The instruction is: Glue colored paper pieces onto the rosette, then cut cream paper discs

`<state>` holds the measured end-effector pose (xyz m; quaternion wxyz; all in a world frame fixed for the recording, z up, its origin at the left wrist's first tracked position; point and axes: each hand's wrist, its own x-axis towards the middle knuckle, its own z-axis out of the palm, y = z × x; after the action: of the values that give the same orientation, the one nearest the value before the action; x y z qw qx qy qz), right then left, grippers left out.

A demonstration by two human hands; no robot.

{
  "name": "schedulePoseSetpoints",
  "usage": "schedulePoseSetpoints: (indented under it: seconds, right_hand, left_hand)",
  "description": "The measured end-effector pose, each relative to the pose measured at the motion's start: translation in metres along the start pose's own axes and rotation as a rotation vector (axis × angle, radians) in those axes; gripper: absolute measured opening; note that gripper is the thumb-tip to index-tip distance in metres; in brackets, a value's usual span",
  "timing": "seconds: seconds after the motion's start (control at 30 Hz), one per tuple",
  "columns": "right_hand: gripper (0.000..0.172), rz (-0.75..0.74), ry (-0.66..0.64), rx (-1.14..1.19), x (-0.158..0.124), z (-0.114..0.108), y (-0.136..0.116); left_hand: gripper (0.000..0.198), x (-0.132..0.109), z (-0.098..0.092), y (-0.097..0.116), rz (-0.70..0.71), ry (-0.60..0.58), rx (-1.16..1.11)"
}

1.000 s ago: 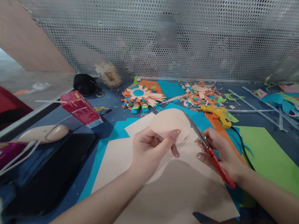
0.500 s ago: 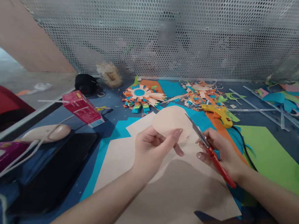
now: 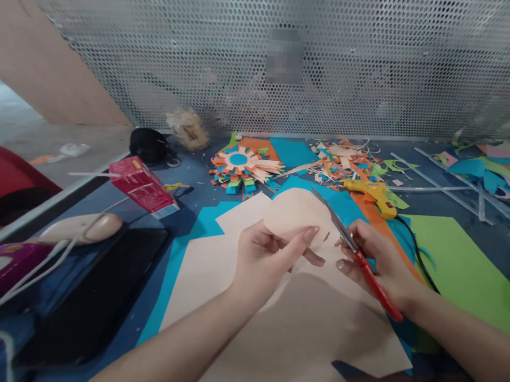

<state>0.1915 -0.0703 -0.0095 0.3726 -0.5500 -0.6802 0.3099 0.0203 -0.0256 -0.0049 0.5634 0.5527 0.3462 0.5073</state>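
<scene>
My left hand pinches a round cream paper disc between thumb and fingers, above the sheets. In my right hand is a pair of scissors with red handles, its blades pointing up and left along the disc's right edge. Whether the blades are parted is hard to see. Beneath both hands lies a large cream paper sheet with a cut-out edge, on top of blue paper.
A layered paper flower and paper scraps lie at the back. Right of them are a yellow glue gun, clear sticks and green paper. On the left are a pink drink carton and a black phone.
My left hand and the paper disc have shifted slightly right and down, closer to the scissors. The right hand has stayed almost in place, with the scissors' tip a little further left.
</scene>
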Motion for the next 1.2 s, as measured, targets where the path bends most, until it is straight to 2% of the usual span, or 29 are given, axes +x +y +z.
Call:
schedulePoseSetpoints:
  seconds: [0.3, 0.47, 0.87, 1.2]
  right_hand:
    - [0.036, 0.003, -0.009, -0.009, 0.0000, 0.0005, 0.0024]
    - [0.032, 0.008, -0.016, -0.024, -0.0012, -0.0001, 0.0035]
    - [0.035, 0.048, -0.007, -0.047, -0.0009, -0.0001, 0.0038]
    - [0.034, 0.066, 0.005, -0.007, -0.0001, 0.0020, 0.0067]
  left_hand:
    - [0.020, -0.0008, -0.0002, 0.0015, 0.007, 0.001, 0.025]
    - [0.016, 0.0007, -0.0014, 0.0008, 0.018, 0.008, -0.021]
    - [0.015, 0.0036, -0.0032, -0.0003, 0.067, 0.023, -0.117]
    - [0.022, 0.0046, -0.0042, 0.0020, 0.086, 0.048, -0.083]
